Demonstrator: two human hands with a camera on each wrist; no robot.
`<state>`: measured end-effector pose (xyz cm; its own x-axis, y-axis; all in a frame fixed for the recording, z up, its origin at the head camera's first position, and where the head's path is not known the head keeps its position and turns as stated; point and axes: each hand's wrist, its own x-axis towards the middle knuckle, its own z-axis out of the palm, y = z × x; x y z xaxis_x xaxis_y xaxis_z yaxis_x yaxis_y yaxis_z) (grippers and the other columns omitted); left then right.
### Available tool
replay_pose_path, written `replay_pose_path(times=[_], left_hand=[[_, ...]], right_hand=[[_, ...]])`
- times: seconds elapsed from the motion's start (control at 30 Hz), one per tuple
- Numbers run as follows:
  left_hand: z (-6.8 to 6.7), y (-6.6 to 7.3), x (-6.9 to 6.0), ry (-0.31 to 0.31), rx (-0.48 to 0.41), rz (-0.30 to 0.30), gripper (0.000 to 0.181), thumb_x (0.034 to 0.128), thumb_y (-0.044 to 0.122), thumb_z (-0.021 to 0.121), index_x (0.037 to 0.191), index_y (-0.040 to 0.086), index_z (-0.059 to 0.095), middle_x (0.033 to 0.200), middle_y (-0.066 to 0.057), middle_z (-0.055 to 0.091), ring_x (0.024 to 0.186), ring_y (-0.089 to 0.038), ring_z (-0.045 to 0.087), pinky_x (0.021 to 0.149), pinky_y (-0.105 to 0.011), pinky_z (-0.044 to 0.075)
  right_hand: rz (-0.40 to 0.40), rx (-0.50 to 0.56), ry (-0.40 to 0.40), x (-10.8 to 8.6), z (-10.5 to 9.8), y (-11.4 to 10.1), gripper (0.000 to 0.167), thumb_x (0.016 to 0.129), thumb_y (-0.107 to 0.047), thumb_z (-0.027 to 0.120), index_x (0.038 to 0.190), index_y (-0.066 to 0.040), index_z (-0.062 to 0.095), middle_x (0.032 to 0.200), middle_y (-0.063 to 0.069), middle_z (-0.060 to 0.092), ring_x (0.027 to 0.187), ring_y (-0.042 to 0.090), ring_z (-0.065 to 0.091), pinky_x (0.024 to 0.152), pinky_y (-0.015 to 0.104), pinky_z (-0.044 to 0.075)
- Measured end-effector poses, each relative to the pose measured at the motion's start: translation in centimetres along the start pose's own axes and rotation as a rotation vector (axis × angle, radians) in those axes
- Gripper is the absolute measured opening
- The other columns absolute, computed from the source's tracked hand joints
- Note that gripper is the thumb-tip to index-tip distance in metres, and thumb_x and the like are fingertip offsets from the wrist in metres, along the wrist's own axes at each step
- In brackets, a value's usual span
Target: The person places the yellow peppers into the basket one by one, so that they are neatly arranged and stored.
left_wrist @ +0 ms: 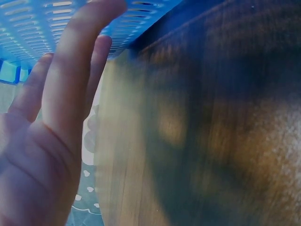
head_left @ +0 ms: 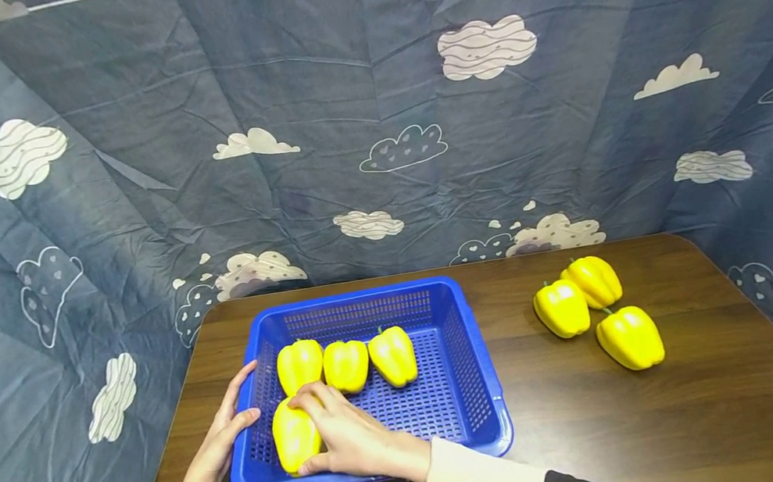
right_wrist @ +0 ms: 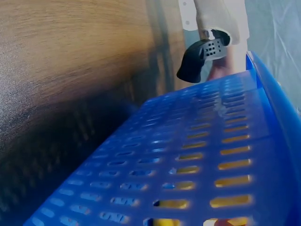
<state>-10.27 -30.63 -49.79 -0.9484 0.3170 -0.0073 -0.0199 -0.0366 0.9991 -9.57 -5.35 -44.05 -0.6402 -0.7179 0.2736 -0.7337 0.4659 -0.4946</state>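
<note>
In the head view a blue perforated basket (head_left: 479, 349) holds several yellow bell peppers. Three of them, such as the pepper (head_left: 346, 366), lie in a row toward its back. The right hand (head_left: 353, 433) grips another pepper (head_left: 294, 437) in the front left corner, fingers over its top and thumb at its lower edge. At the basket's left rim rests the left hand (head_left: 213, 448), thumb and fingers extended. The left wrist view shows the left hand (left_wrist: 51, 127) against the basket's slotted wall (left_wrist: 28, 28). In the right wrist view the basket wall (right_wrist: 188, 141) hides the right hand.
Three more yellow peppers, one of them the pepper (head_left: 630, 338), lie grouped on the right of the brown wooden table (head_left: 520, 431). A dark blue curtain with cloud prints (head_left: 311, 60) hangs behind and to the left.
</note>
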Motion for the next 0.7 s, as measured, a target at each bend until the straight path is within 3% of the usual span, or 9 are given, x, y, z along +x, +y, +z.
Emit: replay_pose_path(times=[0.43,0.7], left_hand=[[0.1,0.1,0.0,0.009,0.012,0.007,0.064,0.0954,0.005,0.038,0.153,0.019,0.013,0.142,-0.014,0.018,0.115,-0.015,0.05,0.085,-0.041,0.049],[0.1,0.2,0.0,0.023,0.035,-0.006,0.063,0.096,0.007,0.039,0.153,0.021,0.014,0.144,-0.015,0.015,0.116,-0.011,0.049,0.086,-0.039,0.049]], right_hand=[[-0.036,-0.031,-0.065,-0.3,0.3,-0.2,0.061,0.083,-0.029,0.074,0.133,-0.007,0.047,0.132,0.009,0.042,0.117,0.016,0.048,0.095,0.022,0.041],[-0.009,0.016,-0.047,-0.6,-0.7,-0.1,0.053,0.087,-0.021,0.07,0.131,-0.004,0.047,0.129,0.007,0.045,0.116,0.014,0.05,0.098,0.023,0.039]])
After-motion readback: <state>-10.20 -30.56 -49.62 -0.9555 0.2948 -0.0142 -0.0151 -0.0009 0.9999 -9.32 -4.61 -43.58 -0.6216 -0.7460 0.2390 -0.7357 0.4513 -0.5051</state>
